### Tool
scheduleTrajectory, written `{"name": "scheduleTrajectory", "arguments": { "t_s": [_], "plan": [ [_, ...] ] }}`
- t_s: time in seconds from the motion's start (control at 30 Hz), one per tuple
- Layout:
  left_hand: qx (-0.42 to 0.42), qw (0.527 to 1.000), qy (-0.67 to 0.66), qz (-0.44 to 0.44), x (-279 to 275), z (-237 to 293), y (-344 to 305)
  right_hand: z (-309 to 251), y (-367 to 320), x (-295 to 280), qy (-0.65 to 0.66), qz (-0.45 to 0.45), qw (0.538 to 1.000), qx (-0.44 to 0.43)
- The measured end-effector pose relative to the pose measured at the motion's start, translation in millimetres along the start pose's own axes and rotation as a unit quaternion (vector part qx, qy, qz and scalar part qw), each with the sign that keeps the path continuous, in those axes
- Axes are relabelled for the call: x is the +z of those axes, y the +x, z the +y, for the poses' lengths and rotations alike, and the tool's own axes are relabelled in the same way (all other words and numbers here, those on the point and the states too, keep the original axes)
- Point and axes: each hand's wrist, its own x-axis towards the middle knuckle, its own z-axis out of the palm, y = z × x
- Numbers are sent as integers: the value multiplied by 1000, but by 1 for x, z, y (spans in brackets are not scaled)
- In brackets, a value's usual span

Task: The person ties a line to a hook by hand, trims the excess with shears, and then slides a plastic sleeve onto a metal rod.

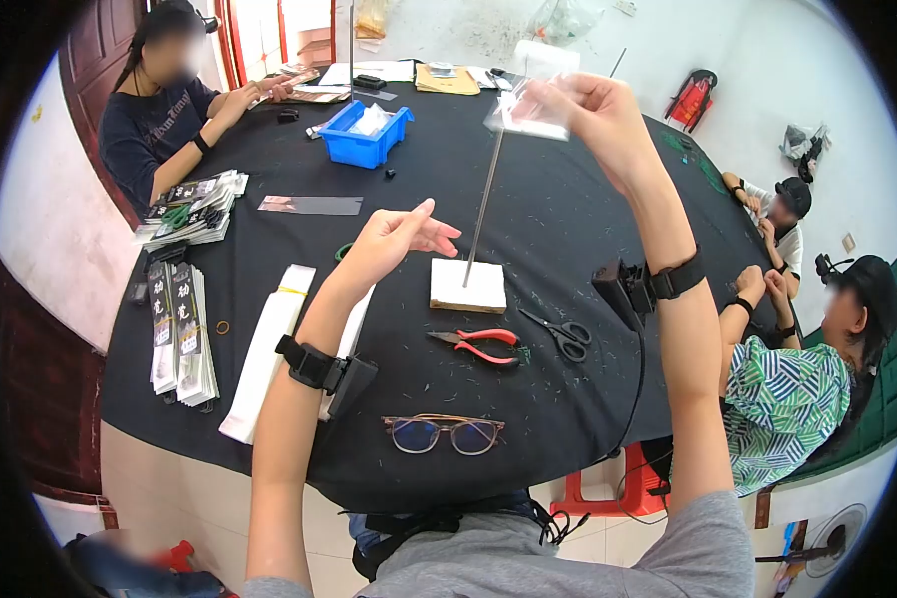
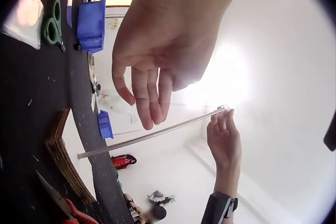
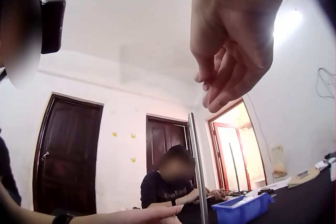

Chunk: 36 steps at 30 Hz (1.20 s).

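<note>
Bag (image 1: pixel 530 112) pinched in right hand (image 1: pixel 583 105) at tip of upright rod (image 1: pixel 480 214), on block (image 1: pixel 467 286) toward table's (image 1: pixel 568 239) near edge; left hand (image 1: pixel 394 244) open, just beside rod; threading apparently begun, bag not yet slid down

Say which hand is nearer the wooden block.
Left. The left hand hovers beside the wooden block; the right hand pinches a clear bag atop the rod.
</note>
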Motion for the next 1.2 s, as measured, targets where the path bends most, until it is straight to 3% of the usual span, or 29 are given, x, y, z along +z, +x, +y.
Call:
{"name": "scheduleTrajectory", "arguments": {
  "t_s": [0.23,0.43,0.5,0.67,0.87,0.93,0.97,1.03,1.07,1.13,1.2],
  "plan": [
    [7,1000,-13,3,-1,2,-2,-3,-4,8,10,-50,998,42],
    [-62,978,-194,50,-1,-18,0,12,-18,24,-1,-138,988,70],
    [-92,937,-330,71,-3,-29,0,32,-32,37,24,-137,988,69],
    [-91,931,-345,80,-3,-34,-3,60,-53,55,67,-153,981,101],
    [-98,974,-166,118,-7,-22,-2,88,-79,74,46,-152,982,107],
    [3,991,-68,113,-3,8,2,97,-84,78,58,-146,982,107],
    [0,991,-68,115,3,23,4,101,-87,79,54,-140,985,89],
    [121,984,7,130,15,52,14,102,-88,82,54,-137,987,73],
    [118,984,7,132,17,58,22,100,-88,81,46,-138,985,90],
    [204,972,47,109,19,71,35,96,-89,80,38,-140,983,109],
    [194,972,93,93,19,83,37,94,-89,81,32,-137,985,104]
  ]
}}
